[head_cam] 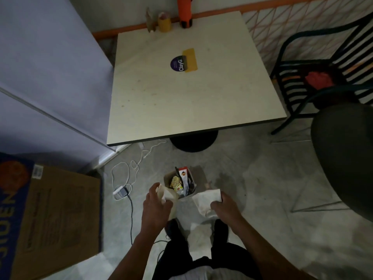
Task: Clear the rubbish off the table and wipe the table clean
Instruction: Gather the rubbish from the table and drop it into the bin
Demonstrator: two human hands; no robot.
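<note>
At six o'clock, nearest the camera, the left hand (pixel 156 201) grips a crumpled pale paper wrapper (pixel 166 194) and the right hand (pixel 224 207) pinches a flat white paper sheet (pixel 206 200); both hover at the near rim of the small brown cardboard rubbish box (pixel 182 183) on the floor, already stuffed with packets. The box looks full, so loose paper could slide off onto the floor, or snag the white cable (pixel 129 170) at nine o'clock. Farther, at twelve o'clock, the square cream worktop (pixel 181 102) carries faint spots and a purple round sticker (pixel 177 63) beside a yellow card (pixel 190 59); wiping is not yet done.
</note>
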